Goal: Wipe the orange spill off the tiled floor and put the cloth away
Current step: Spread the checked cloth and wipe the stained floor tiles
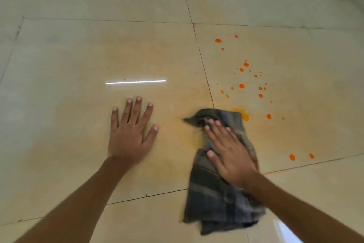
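Note:
A dark grey checked cloth (pixel 218 199) lies flat on the glossy beige tiled floor (pixel 59 85). My right hand (pixel 228 150) presses palm-down on the cloth's upper half, fingers together and pointing up-left. My left hand (pixel 131 132) rests flat on the bare tile to the cloth's left, fingers spread, holding nothing. Several bright orange drops (pixel 241 86) dot the tile up and to the right of the cloth. An orange smear (pixel 244 115) touches the cloth's top right corner. A faint orange film (pixel 177 130) covers the tile between my hands.
Dark grout lines (pixel 204 73) cross the floor and meet just above the cloth. Two more orange drops (pixel 292 157) sit at the right near a grout line. A bright light reflection (pixel 136 81) streaks the tile above my left hand.

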